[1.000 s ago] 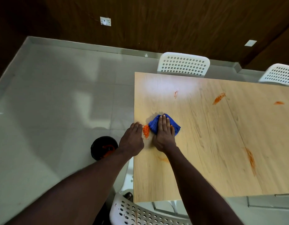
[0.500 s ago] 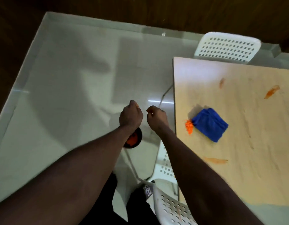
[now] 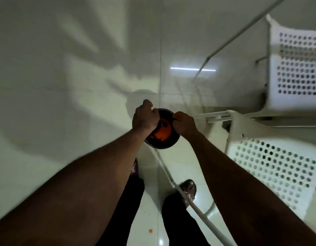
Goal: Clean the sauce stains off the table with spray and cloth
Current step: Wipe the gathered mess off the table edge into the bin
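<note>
While over dark bowl (image 3: pixel 162 137), both hands curled shut: left (image 3: pixel 144 118), right (image 3: pixel 184 122); contents unclear.

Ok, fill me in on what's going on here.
A person stands looking straight down at the floor, both fists closed above a dark round bin with orange mess inside. The left hand and right hand look pinched shut over the bin, as if dropping scraps in; what they hold is hidden. White perforated chairs stand to the right. A small orange crumb lies on the tile. Table, cloth and spray are out of view.
</note>
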